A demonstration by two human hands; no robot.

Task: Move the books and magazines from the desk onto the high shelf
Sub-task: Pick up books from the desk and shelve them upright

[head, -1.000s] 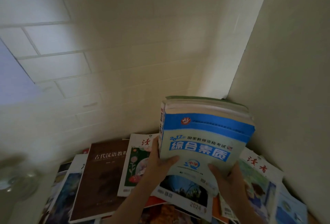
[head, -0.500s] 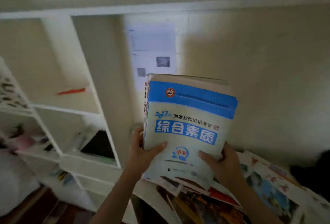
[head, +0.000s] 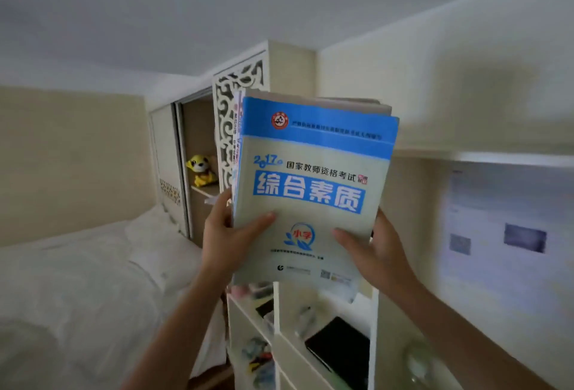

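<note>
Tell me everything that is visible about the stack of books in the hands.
The stack of books is several paperbacks held nearly upright in the air. The front cover is pale grey-green with a blue top band and Chinese titles. The left hand and right hand grip its lower edges, thumbs on the cover.

White cubby shelf unit (head: pixel 279 312) stands below your hands: black flat item (head: pixel 337 343) lies in right compartment, blurred small items in left ones. Wardrobe shelf (head: pixel 205 190) carries yellow plush toy (head: pixel 201 169). Bed (head: pixel 77 290) at your left bears white bedding.
</note>
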